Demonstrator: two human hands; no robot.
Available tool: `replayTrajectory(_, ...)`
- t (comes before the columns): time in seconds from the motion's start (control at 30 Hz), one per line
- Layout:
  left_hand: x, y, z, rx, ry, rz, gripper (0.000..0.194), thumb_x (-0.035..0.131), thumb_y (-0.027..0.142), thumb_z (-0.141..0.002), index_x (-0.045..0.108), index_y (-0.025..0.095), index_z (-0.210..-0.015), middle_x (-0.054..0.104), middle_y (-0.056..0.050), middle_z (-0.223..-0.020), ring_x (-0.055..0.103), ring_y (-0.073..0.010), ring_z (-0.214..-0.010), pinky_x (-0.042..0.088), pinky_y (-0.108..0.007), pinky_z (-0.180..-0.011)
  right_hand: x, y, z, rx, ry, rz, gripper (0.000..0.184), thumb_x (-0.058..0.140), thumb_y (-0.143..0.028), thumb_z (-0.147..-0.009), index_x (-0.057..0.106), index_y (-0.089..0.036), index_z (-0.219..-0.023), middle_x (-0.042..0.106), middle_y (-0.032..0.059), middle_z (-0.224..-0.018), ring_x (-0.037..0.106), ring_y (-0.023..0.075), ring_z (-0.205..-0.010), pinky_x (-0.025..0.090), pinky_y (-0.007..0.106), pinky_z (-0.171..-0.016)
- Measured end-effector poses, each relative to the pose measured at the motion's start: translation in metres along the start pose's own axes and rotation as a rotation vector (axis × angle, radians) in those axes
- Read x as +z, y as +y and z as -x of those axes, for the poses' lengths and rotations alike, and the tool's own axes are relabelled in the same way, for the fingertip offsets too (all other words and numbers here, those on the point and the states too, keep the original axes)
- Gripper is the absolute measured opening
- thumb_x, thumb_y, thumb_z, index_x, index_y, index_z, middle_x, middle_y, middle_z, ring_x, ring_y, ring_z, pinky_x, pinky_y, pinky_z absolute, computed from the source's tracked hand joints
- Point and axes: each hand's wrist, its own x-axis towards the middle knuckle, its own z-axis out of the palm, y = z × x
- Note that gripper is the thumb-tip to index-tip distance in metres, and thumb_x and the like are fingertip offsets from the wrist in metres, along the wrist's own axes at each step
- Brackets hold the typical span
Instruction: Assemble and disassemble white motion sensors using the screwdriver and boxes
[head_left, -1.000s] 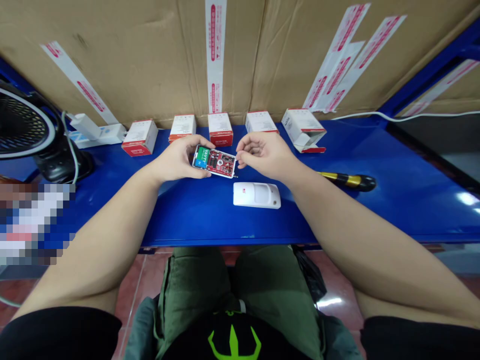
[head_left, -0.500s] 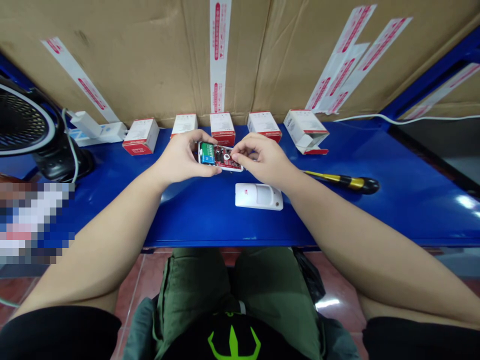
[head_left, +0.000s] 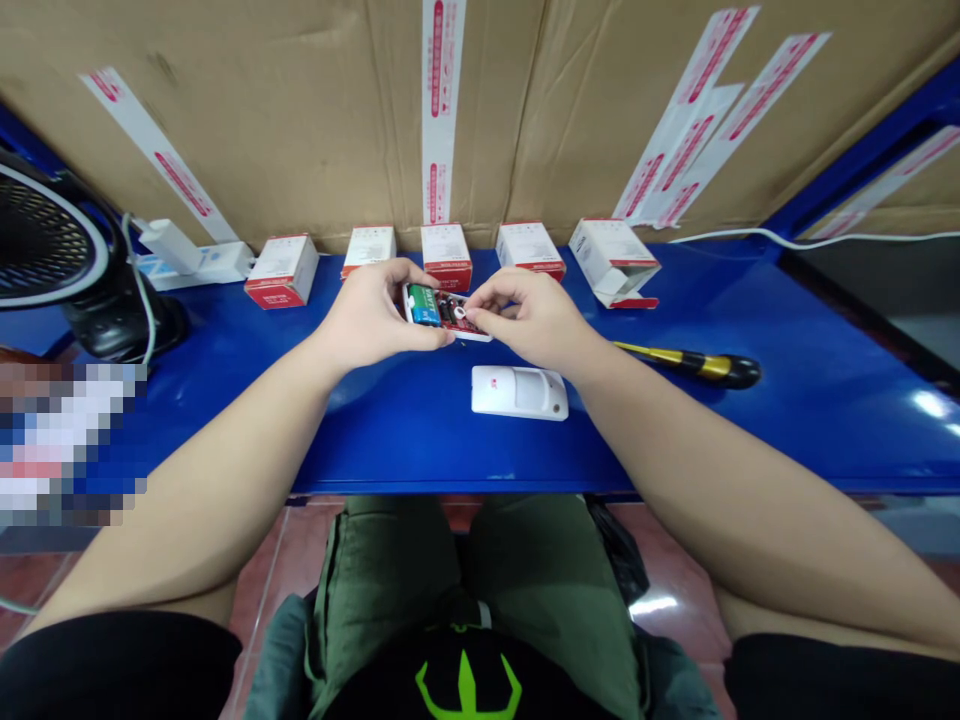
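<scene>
My left hand (head_left: 375, 312) is closed around the left end of an opened detector housing (head_left: 480, 336), thumb along the near edge. Inside it sit a green-and-blue battery (head_left: 424, 305) and a red circuit board (head_left: 451, 313) with a white round part. At the board's right end, the thumb and index finger of my right hand (head_left: 529, 312) are pinched together beside that round part; whatever lies between their tips is hidden. A white detector cover (head_left: 517, 392) lies on the blue table just nearer to me, below my right wrist.
Several red-and-white boxes (head_left: 445, 256) line the back of the table (head_left: 420, 430); the rightmost box (head_left: 615, 262) has its flap open. A yellow-and-black screwdriver (head_left: 697, 366) lies to the right. At left stand a black fan (head_left: 56, 235) and a power strip (head_left: 217, 267). Taped cardboard (head_left: 300, 120) forms the back.
The housing has shifted slightly right and its near side is tilted differently, so the battery shows more of its side. Both hands keep nearly the same grip.
</scene>
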Motion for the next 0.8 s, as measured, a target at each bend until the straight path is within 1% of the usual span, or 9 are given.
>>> replayTrajectory(0.13,0.0,-0.0009,-0.0001,0.007,-0.011,-0.029,0.055,0.101,0.035,-0.054,0.07,0.018,-0.096,0.074,0.0,-0.078,0.067,-0.0161,-0.066,0.052,-0.029,-0.059,-0.0005,-0.0028,0.0008,0.01,-0.008,0.06,0.008,0.075,-0.015,-0.086,0.079,-0.02,-0.083,0.074,0.0045,-0.092,0.063,0.017,-0.075,0.055,0.037,-0.076)
replayTrajectory(0.3,-0.0002,-0.0017,0.0005,0.03,-0.021,-0.065,0.054,0.101,0.035,-0.056,0.071,0.018,-0.098,0.076,0.0,-0.08,0.067,-0.0163,-0.068,0.052,-0.03,-0.061,-0.0055,-0.0067,0.005,-0.142,-0.045,0.339,0.011,0.07,-0.018,-0.094,0.08,-0.02,-0.09,0.076,0.0085,-0.102,0.069,0.0226,-0.086,0.054,0.04,-0.081)
replayTrajectory(0.4,0.0001,-0.0015,0.0006,0.023,-0.032,-0.07,0.054,0.1,0.036,-0.055,0.071,0.018,-0.098,0.077,-0.001,-0.083,0.068,-0.0168,-0.071,0.054,-0.03,-0.064,-0.0079,-0.0056,0.0072,-0.208,-0.086,0.438,0.016,0.065,-0.02,-0.1,0.081,-0.018,-0.097,0.077,0.012,-0.11,0.072,0.0253,-0.093,0.054,0.04,-0.082)
replayTrajectory(0.5,0.0003,-0.0019,-0.0003,-0.002,-0.042,-0.063,0.054,0.1,0.035,-0.054,0.072,0.018,-0.097,0.077,-0.001,-0.083,0.068,-0.0167,-0.071,0.054,-0.031,-0.064,-0.0079,-0.0017,0.0076,-0.242,-0.126,0.425,0.02,0.061,-0.018,-0.102,0.081,-0.018,-0.101,0.077,0.0126,-0.111,0.073,0.026,-0.096,0.056,0.041,-0.086)
replayTrajectory(0.6,-0.0001,-0.0034,-0.0017,-0.031,-0.044,-0.027,0.056,0.101,0.034,-0.052,0.072,0.018,-0.097,0.078,-0.002,-0.082,0.069,-0.0172,-0.07,0.054,-0.031,-0.063,-0.0069,0.0015,0.0068,-0.257,-0.11,0.38,0.021,0.061,-0.017,-0.101,0.082,-0.019,-0.1,0.077,0.0113,-0.108,0.072,0.0254,-0.095,0.057,0.042,-0.09)
replayTrajectory(0.8,-0.0006,-0.0041,-0.0028,-0.057,-0.036,-0.001,0.059,0.101,0.035,-0.05,0.072,0.018,-0.098,0.079,-0.003,-0.083,0.07,-0.018,-0.071,0.055,-0.032,-0.063,-0.0063,-0.0021,0.0064,-0.259,-0.068,0.384,0.018,0.064,-0.018,-0.097,0.082,-0.018,-0.096,0.076,0.0099,-0.101,0.069,0.0222,-0.083,0.056,0.039,-0.082)
